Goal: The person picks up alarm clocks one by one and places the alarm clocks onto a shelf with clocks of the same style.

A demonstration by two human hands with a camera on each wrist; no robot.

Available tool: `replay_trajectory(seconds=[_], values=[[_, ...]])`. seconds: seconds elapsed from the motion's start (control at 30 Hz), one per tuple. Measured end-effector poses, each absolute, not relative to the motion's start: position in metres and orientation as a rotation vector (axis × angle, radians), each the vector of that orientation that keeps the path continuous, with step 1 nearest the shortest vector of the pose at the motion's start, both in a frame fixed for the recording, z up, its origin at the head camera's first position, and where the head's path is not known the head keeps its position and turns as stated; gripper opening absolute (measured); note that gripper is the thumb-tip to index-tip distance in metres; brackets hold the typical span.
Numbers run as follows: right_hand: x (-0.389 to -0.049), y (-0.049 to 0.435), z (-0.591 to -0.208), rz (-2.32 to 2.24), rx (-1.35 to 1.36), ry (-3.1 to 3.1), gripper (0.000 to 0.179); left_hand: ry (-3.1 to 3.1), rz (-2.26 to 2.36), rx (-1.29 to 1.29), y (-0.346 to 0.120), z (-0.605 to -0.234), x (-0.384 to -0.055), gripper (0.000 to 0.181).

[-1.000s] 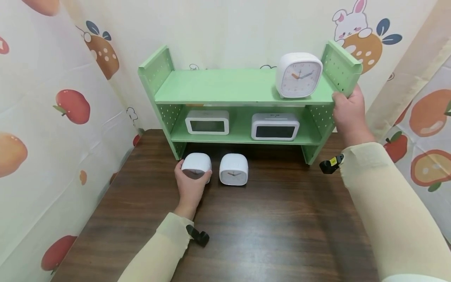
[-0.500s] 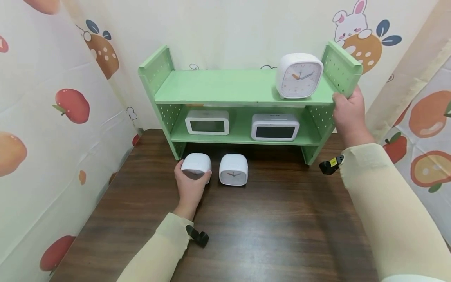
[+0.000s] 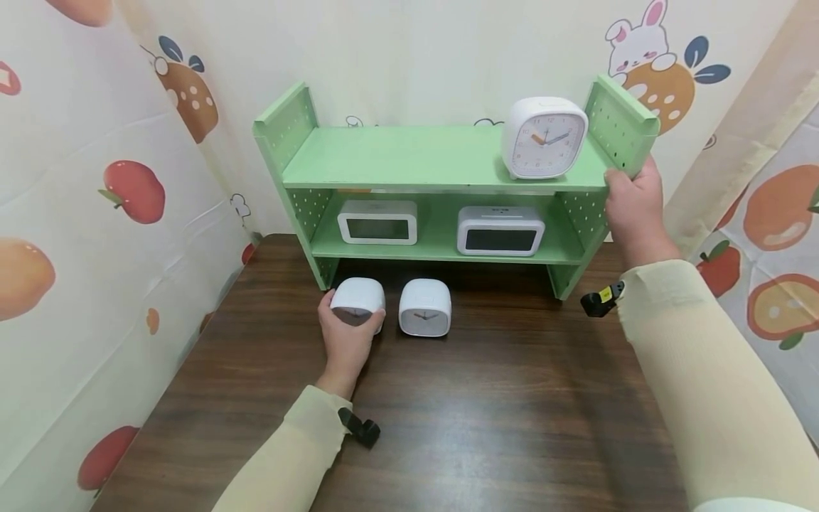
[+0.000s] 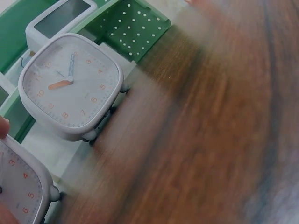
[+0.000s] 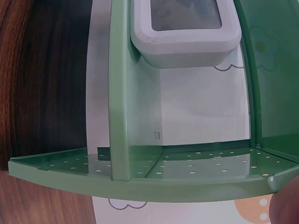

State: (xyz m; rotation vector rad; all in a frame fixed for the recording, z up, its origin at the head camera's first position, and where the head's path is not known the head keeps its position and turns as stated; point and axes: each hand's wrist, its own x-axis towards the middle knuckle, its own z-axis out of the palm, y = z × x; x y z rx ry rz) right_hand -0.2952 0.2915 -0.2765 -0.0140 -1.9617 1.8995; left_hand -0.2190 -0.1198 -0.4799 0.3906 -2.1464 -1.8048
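Note:
On the dark wooden table, my left hand point(image 3: 345, 345) grips a white analog alarm clock point(image 3: 358, 293), thumb on its right side and fingers on its left. Part of that clock point(image 4: 21, 182) shows at the lower left of the left wrist view. Just to its right stands a second white alarm clock point(image 3: 425, 309), apart from the first. My right hand point(image 3: 636, 210) grips the right side panel of the green shelf point(image 3: 390, 153), thumb at the front edge; its other fingers are hidden behind the panel. In the right wrist view only a bit of a finger point(image 5: 286, 203) appears.
A larger white analog clock point(image 3: 544, 139) stands at the top board's right end. Two white digital clocks, one left point(image 3: 377, 222) and one right point(image 3: 501, 231), sit on the lower board. Fruit-printed curtains point(image 3: 128, 284) hang behind and at both sides.

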Motion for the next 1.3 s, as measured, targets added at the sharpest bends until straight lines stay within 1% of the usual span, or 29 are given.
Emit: replay_trajectory(seconds=[0.8, 1.03, 1.3], values=[[-0.296, 0.291, -0.277, 1.928, -0.012, -1.929, 0.047, -2.102, -1.828, 0.329, -0.118, -0.481, -0.218, 0.101], [-0.296, 0.292, -0.277, 1.897, -0.031, -1.958, 0.047, -2.126, -1.816, 0.336, -0.118, -0.474, -0.215, 0.103], [-0.294, 0.292, -0.275, 1.915, -0.023, -1.978, 0.048, -2.098, -1.805, 0.274, -0.116, -0.465, -0.212, 0.102]])
